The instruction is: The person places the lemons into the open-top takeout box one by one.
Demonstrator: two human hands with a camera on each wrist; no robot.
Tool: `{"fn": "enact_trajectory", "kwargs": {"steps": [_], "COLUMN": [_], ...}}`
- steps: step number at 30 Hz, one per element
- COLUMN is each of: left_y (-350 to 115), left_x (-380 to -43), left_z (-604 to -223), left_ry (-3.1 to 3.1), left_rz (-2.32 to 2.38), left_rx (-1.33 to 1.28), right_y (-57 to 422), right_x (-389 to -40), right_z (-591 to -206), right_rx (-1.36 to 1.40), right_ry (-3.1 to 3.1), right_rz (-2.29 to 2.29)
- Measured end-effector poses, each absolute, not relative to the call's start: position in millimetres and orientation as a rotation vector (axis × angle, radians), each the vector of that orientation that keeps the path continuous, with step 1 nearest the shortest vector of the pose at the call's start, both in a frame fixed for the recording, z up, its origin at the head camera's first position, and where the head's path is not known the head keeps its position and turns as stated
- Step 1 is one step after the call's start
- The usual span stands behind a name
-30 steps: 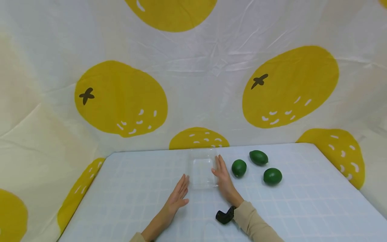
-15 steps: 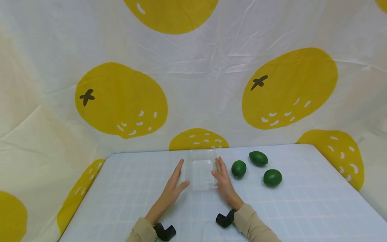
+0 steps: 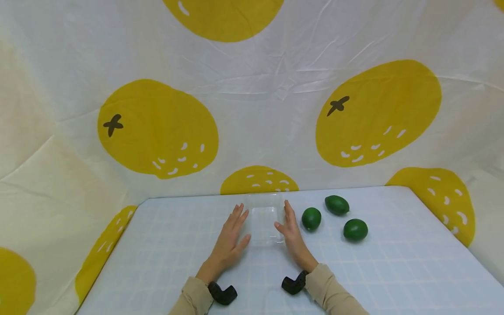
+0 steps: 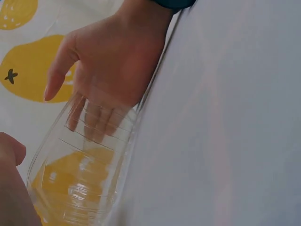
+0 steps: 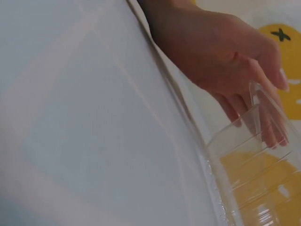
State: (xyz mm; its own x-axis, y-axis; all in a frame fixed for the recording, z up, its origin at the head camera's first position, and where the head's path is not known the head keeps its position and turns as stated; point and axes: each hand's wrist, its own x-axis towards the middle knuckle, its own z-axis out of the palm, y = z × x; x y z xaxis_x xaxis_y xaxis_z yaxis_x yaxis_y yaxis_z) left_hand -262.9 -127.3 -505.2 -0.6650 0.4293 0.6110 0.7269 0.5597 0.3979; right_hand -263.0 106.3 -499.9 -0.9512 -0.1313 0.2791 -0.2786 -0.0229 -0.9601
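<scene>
We saw a pale cloth backdrop (image 3: 260,118) with big yellow fruit prints enclosing a table (image 3: 169,258) under a faintly checked white cover. Near its far edge sat a clear container (image 3: 264,222), with nothing visible inside. The left hand (image 3: 229,239) and right hand (image 3: 293,236) flanked it, fingers extended rather than curled; through such transparent walls we couldn't tell whether both touched. We judged the work little advanced: the container stood flanked but ungripped, while a lime (image 3: 311,219), second lime (image 3: 337,205) and third lime (image 3: 355,229) lay outside, untouched.
</scene>
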Motion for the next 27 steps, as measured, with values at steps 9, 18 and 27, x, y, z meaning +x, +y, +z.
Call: {"fn": "enact_trajectory", "kwargs": {"steps": [9, 18, 27], "left_y": [-127.5, -130.7, -129.3], "left_x": [-267.0, -266.5, -274.2], "left_z": [-511.3, -510.6, -510.2], "left_ry": [-2.347, -2.332, -2.291], "left_rz": [-0.791, -0.776, -0.764], "left_rx": [-0.904, -0.874, -0.889], "right_y": [114.4, 140.5, 181.7], "right_x": [-258.3, -243.0, -260.8], "right_z": [-465.1, -421.4, -458.9], "right_rx": [0.479, 0.441, 0.265], "right_ry": [-2.245, -2.189, -2.191], "right_rz": [1.714, 1.572, 1.586]}}
